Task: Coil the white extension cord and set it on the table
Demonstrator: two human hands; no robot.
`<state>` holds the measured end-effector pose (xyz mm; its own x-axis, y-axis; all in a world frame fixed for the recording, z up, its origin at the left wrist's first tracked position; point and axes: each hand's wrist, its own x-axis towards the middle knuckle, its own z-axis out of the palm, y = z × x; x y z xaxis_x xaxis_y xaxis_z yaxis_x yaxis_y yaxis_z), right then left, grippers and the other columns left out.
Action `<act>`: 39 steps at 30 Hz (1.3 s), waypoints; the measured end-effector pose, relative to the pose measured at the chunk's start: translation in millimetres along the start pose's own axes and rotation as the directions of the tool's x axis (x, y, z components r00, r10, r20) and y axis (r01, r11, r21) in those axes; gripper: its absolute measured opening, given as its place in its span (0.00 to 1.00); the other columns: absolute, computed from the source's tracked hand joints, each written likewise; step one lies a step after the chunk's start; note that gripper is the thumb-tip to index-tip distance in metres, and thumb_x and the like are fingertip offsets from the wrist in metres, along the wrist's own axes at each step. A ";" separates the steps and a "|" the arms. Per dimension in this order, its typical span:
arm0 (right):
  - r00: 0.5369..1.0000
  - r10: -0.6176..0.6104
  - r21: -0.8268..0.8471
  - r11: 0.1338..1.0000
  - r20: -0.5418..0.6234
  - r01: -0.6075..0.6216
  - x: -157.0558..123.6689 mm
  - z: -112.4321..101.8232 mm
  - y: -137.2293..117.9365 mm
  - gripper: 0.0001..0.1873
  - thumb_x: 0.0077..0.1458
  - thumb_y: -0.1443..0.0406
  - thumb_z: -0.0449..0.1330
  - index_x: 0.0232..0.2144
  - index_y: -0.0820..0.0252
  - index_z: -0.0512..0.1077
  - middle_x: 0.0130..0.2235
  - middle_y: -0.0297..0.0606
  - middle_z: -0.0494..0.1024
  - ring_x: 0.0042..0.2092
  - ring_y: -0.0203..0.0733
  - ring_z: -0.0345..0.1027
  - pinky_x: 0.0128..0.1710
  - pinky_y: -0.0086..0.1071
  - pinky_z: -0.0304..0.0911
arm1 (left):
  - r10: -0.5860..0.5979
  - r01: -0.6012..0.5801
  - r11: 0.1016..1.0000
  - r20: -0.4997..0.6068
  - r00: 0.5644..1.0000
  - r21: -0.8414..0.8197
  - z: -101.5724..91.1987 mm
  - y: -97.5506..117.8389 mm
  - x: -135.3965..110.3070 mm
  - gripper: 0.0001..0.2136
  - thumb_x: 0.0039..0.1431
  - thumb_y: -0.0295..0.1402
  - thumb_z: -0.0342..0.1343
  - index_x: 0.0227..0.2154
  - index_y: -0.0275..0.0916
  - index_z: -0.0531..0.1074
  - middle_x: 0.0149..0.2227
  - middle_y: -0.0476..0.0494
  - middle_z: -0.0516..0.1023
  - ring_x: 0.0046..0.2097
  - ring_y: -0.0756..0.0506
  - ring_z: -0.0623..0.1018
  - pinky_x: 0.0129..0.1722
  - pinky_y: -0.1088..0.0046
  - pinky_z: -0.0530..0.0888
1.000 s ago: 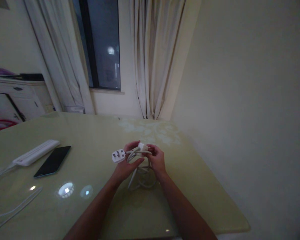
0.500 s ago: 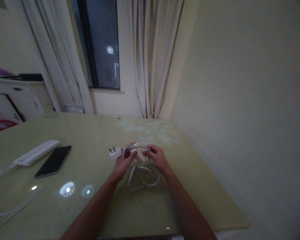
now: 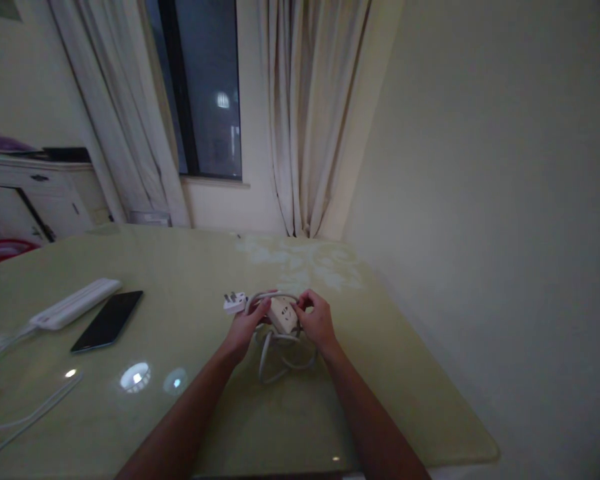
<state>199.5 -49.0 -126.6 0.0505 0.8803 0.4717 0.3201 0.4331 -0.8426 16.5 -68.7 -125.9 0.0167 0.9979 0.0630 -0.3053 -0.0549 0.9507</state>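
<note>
Both my hands meet at the middle of the green table [image 3: 190, 267] over a small white socket block [image 3: 284, 315] with a coiled white cord [image 3: 280, 353]. My left hand [image 3: 246, 328] grips the cord loop at the block's left side. My right hand [image 3: 317, 321] pinches the block's right end. The cord's white plug [image 3: 235, 302] sticks out to the left of my left hand, just above the tabletop. Loose loops of the cord lie on the table under my wrists.
A white power strip [image 3: 75, 304] and a black phone [image 3: 108, 321] lie at the table's left, with white cables [image 3: 25, 417] near the front left edge. A wall runs along the table's right side. Curtains [image 3: 310, 113] and a dark window [image 3: 205, 87] stand behind.
The hands lowered the bundle toward the table. The plug swung from facing the camera to lying left of my left hand, and the socket block now shows between both hands.
</note>
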 end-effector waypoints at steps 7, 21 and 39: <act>0.994 0.102 0.120 0.988 -0.039 -0.097 2.7 -1.0 1.0 0.13 0.47 0.58 0.69 0.25 0.59 0.71 0.27 0.34 0.75 0.31 0.39 0.69 0.35 0.32 0.67 | 0.003 -0.002 0.998 0.021 1.000 -0.056 0.7 3.9 -1.6 0.31 0.49 0.52 0.69 0.52 0.38 0.78 0.46 0.35 0.83 0.46 0.38 0.82 0.42 0.65 0.79; 0.998 -0.044 0.047 0.998 0.053 0.041 -9.1 1.0 -4.4 0.26 0.52 0.49 0.68 0.47 0.59 0.78 0.48 0.46 0.80 0.48 0.50 0.74 0.49 0.40 0.69 | 0.051 -0.026 0.987 0.162 0.985 -0.156 -0.4 -1.6 -0.4 0.33 0.55 0.60 0.60 0.54 0.40 0.77 0.54 0.35 0.80 0.51 0.38 0.80 0.48 0.64 0.76; 0.877 -0.049 0.077 0.997 0.477 0.014 1.9 -18.3 -25.9 0.24 0.55 0.52 0.67 0.50 0.59 0.80 0.45 0.39 0.81 0.42 0.43 0.70 0.44 0.34 0.62 | -0.121 0.053 0.897 -0.128 0.984 -0.439 4.9 23.8 2.3 0.09 0.47 0.37 0.64 0.25 0.35 0.79 0.31 0.43 0.84 0.35 0.46 0.81 0.39 0.72 0.76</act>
<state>208.6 -62.1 -99.2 -0.4232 0.8433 0.3313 0.2467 0.4591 -0.8534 13.9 -67.8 -101.6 -0.0684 0.9934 -0.0921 -0.6908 0.0195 0.7228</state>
